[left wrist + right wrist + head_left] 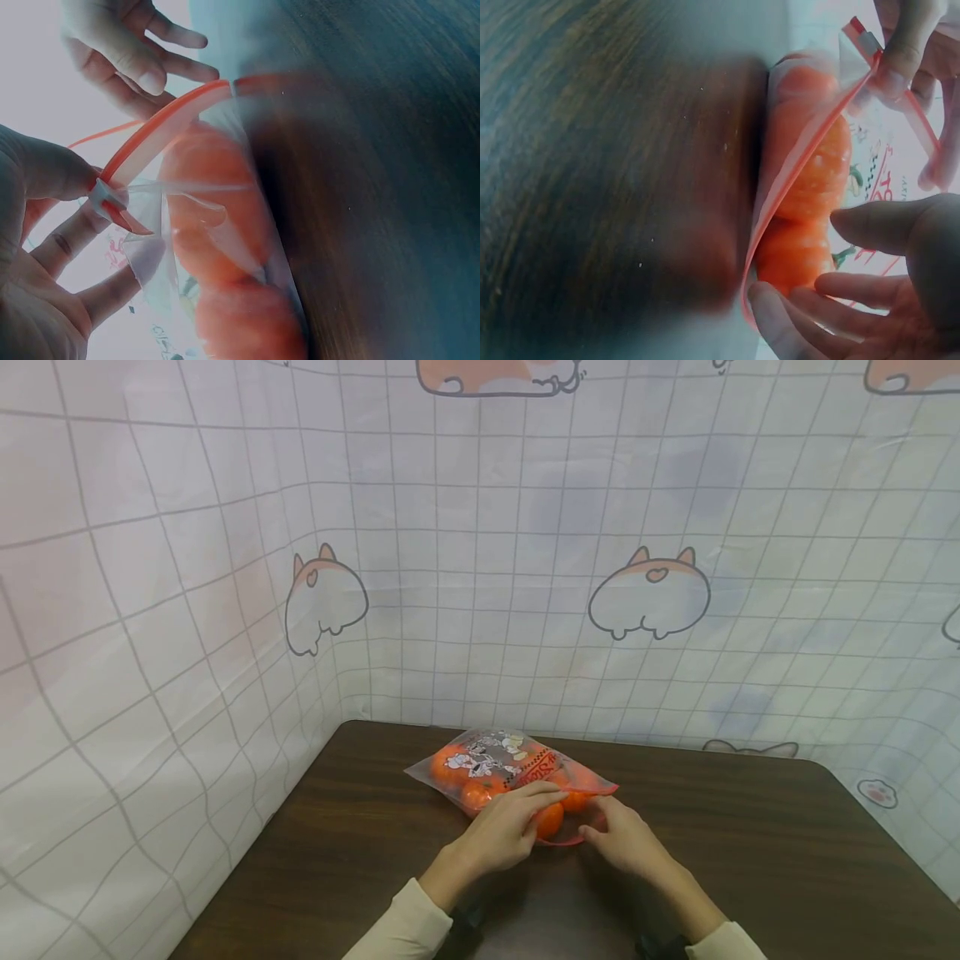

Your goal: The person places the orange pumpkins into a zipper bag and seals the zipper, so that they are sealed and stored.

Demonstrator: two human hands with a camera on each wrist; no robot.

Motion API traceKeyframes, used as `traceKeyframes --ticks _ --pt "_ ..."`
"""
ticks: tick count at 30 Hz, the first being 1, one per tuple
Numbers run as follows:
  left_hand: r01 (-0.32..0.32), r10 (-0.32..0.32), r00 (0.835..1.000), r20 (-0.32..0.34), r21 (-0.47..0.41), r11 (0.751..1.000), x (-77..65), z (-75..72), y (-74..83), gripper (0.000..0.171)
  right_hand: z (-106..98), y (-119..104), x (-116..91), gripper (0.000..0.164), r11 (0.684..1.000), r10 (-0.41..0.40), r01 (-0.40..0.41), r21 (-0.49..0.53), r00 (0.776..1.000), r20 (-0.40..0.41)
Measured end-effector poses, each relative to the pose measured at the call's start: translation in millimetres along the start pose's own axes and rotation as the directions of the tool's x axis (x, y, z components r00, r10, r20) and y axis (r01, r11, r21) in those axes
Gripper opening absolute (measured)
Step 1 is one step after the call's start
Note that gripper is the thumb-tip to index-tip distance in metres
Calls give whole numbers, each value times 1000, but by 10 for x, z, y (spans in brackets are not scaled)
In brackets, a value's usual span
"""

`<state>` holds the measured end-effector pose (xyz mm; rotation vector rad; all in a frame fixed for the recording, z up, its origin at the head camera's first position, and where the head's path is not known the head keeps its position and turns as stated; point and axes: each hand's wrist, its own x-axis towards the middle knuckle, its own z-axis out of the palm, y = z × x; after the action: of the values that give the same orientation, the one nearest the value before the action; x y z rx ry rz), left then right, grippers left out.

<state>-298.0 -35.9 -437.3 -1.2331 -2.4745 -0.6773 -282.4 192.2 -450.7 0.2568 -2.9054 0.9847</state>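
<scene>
A clear printed zip bag (pixel 495 752) with a red zip edge (pixel 802 157) lies on the table, with several mandarins (pixel 550 821) inside. Its mouth gapes toward the person. My left hand (pixel 501 827) pinches the zip edge near its pale slider (pixel 101 196), between thumb and finger. On the other side of the mouth is my right hand (pixel 626 839), thumb and fingers spread apart. In the right wrist view, its fingertips (pixel 769 300) touch the red edge close by a mandarin with a green stem.
The dark wooden table (pixel 750 843) extends to both sides of the bag. A white grid-patterned cloth (pixel 480 568) with cartoon animals hangs behind the table and along its left and right sides.
</scene>
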Motion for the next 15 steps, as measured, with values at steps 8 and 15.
traceKeyframes --ticks 8,15 --pt "3 -3 1000 -3 -11 1000 -4 1 -14 58 -53 39 21 35 1000 -1 1 16 1000 9" --pt "12 -12 1000 4 -17 1000 -1 -16 -18 58 -177 -2 57 11 999 5 -2 42 998 -69"
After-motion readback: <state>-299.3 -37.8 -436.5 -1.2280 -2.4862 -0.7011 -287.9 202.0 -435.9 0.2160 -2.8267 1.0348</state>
